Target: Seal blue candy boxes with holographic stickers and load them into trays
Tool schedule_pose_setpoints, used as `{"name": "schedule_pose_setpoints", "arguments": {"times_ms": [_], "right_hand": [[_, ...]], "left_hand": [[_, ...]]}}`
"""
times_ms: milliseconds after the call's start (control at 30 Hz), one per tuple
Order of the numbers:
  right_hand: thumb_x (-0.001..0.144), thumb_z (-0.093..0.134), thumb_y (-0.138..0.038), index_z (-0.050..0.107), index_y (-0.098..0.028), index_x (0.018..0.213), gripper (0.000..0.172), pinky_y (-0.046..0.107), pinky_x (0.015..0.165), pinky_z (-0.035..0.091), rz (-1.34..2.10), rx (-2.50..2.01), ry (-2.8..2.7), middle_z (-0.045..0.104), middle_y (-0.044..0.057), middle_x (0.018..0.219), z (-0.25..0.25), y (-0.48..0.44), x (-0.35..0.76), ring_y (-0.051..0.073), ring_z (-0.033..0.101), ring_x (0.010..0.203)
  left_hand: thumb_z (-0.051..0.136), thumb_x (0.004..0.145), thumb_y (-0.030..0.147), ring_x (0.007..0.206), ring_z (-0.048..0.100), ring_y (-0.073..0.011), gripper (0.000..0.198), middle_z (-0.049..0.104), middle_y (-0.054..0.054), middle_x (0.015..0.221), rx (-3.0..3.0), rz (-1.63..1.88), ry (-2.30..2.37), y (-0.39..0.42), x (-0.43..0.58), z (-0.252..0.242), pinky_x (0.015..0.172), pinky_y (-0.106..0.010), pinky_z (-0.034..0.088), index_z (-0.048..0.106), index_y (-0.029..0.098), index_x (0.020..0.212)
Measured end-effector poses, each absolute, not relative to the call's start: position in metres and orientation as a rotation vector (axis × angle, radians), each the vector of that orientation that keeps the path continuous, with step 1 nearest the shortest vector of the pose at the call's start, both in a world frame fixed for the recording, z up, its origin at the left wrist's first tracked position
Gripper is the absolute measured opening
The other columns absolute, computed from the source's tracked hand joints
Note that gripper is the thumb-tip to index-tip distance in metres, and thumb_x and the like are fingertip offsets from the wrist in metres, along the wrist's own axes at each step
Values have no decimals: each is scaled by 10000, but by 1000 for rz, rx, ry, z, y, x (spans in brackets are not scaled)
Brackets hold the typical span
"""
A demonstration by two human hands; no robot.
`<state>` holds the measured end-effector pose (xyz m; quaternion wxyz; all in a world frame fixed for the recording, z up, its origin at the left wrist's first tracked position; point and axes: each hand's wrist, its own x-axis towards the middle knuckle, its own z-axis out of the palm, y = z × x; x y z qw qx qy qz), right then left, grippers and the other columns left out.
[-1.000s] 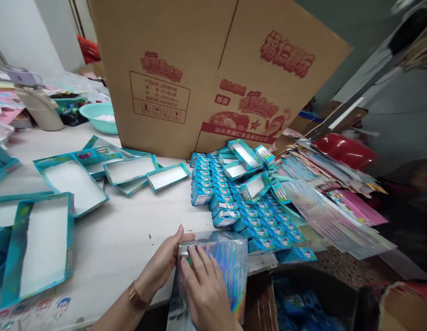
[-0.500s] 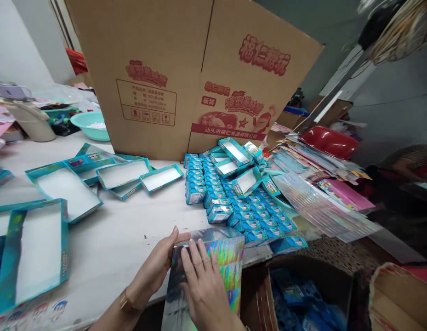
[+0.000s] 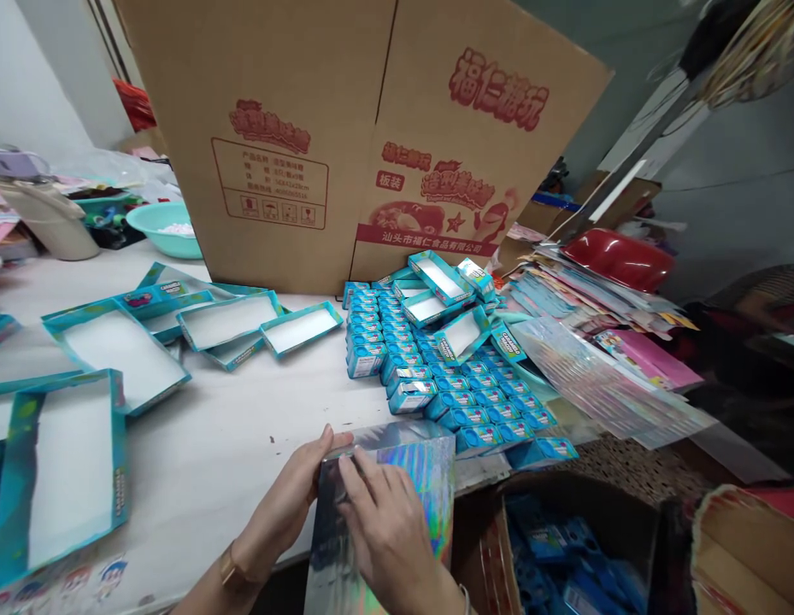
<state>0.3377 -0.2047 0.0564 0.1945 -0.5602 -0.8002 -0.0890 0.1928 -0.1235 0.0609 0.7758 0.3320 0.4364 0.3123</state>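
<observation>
Resting my loosely curled right hand [image 3: 391, 517] on the shiny packet [image 3: 435, 478], lengthwise toward me over the counter's [image 3: 230, 418] near edge, I cup its far-left corner with my left hand [image 3: 297, 485], grip hidden.

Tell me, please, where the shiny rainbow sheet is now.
In the head view, the sheet is at the bottom centre, under the right hand, with the left hand at its left edge and small blue boxes just beyond.

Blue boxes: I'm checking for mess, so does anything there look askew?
Yes: open trays lie tilted at differing angles on top of the boxes, most of which stand in fairly neat rows.
</observation>
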Motion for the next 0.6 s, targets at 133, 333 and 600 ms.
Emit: {"name": "schedule_pose_setpoints", "arguments": {"times_ms": [133,333,600], "right_hand": [[904,541,-194,339,-128,1517,648,456,856,538,-231,-1666,-2297,489,146,1474,60,-196,333,292,610,1010],[919,538,-261,514,-125,1404,504,438,824,540,-387,-1628,-2265,530,189,1427,49,-200,330,310,629,1020],[975,424,-279,553,-114,1366,444,405,844,512,-418,-1574,-2173,606,165,1343,40,-210,331,302,610,1083]], "left_hand": [[587,837,652,1257,534,-319,592,655,-110,1319,773,703,922,-125,195,63,987,-397,423,706,156,1137],[594,830,658,1312,498,-324,590,627,-124,1356,708,703,939,-120,192,54,1073,-410,387,727,153,1105],[589,825,673,1349,460,-339,628,621,-128,1362,681,678,966,-117,192,51,1086,-431,382,709,154,1157]]}}
